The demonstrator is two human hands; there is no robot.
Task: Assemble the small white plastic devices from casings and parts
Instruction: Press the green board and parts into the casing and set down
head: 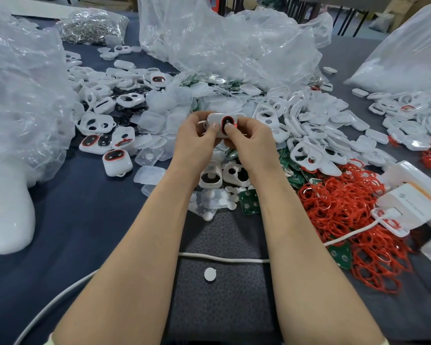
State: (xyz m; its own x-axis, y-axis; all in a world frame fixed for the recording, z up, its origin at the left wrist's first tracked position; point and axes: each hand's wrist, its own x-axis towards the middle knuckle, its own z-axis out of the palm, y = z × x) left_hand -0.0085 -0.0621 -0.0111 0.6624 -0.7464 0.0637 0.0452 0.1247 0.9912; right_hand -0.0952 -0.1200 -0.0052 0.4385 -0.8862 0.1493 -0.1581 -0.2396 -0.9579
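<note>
Both hands hold one small white device (215, 118) above the middle of the table. It has a red-ringed dark window on its right half. My left hand (197, 138) grips its left end, thumb on the front face. My right hand (246, 138) grips the right end, its thumb pressing on the red-ringed window, where a small red light glows. Loose white casings (309, 135) lie heaped behind and to the right. Red rubber rings (343, 207) pile at the right, green circuit boards (249, 201) beside them. Finished devices (117, 162) lie at the left.
Large clear plastic bags (222, 43) stand at the back, left and right. Clear inner covers (159, 115) lie in the middle pile. A white charger block (408, 205) with cable sits at the right. A white round button (210, 274) lies on the dark mat near me.
</note>
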